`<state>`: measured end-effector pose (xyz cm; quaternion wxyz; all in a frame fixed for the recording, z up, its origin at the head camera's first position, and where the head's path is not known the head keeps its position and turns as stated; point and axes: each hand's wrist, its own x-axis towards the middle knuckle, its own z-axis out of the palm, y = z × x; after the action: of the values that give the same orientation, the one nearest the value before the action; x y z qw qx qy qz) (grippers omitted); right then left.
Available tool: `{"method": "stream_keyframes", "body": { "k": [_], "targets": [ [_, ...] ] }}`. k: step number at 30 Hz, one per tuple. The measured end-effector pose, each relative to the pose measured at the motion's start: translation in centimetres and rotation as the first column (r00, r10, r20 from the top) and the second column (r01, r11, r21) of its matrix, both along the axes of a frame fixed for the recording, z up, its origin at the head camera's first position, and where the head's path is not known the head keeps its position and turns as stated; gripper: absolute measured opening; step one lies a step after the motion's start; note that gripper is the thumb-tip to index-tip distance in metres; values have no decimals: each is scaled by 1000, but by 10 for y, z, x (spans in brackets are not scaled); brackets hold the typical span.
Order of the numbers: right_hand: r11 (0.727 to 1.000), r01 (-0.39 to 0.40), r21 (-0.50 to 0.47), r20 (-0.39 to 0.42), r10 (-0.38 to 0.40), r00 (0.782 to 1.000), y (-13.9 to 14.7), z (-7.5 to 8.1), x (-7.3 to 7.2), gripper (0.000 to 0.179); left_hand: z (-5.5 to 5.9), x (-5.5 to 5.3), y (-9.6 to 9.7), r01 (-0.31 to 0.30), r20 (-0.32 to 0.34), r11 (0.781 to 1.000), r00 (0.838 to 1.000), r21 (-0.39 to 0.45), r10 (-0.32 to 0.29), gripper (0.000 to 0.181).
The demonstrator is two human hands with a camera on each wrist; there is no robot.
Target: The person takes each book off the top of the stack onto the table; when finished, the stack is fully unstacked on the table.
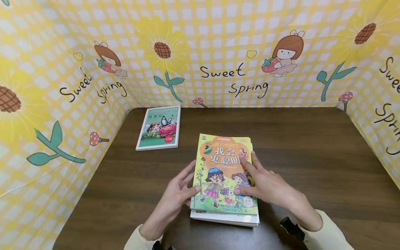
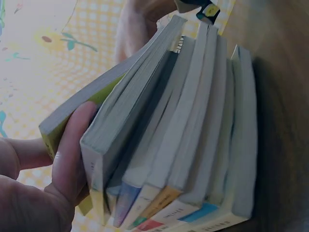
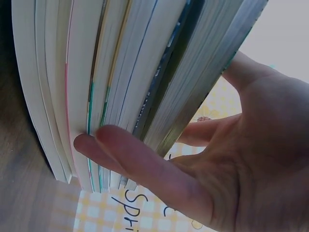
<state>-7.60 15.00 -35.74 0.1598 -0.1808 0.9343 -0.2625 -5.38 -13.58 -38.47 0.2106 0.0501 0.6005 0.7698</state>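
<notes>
A children's picture book (image 1: 223, 166) with a yellow-green cover lies on top of a stack of books (image 1: 225, 219). My left hand (image 1: 176, 194) grips its left edge, thumb on the cover. In the left wrist view a finger (image 2: 72, 145) sits between the top book (image 2: 87, 96) and the one below, and a gap shows there. My right hand (image 1: 268, 184) rests at the right side, its thumb and index finger lying over the cover. Seen from the right wrist, two outstretched fingers (image 3: 145, 162) lie against the page edges of the stack (image 3: 130, 72).
Toward the back left of the brown wooden table (image 1: 297, 139) lies a green book (image 1: 160, 128) with a butterfly and a pink flower. A yellow checked cloth (image 1: 212, 41) with sunflowers hangs around the table's back and sides.
</notes>
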Motion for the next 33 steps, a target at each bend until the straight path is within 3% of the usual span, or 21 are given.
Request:
{"method": "stream_keyframes", "body": {
  "k": [9,15,20,27,33],
  "targets": [
    [999,0,44,-14,0,1000,0,-4,-1,99,-4,0,-22,-107,-51,994,993,-23,106,72],
    [998,1,64,8,-2,1000,0,-1,-2,102,-3,3,-57,-253,-96,966,964,-48,248,72],
    [998,4,60,11,-5,1000,-1,-2,-1,102,-2,-7,-83,-358,-74,931,933,-68,353,68],
    [998,16,54,2,-16,1000,1,-4,0,102,-5,-30,-91,-391,-61,920,919,-14,389,67],
    [998,25,52,-3,-25,1000,0,-4,-1,102,7,-44,-93,-435,-101,899,893,55,439,69]
  ]
}}
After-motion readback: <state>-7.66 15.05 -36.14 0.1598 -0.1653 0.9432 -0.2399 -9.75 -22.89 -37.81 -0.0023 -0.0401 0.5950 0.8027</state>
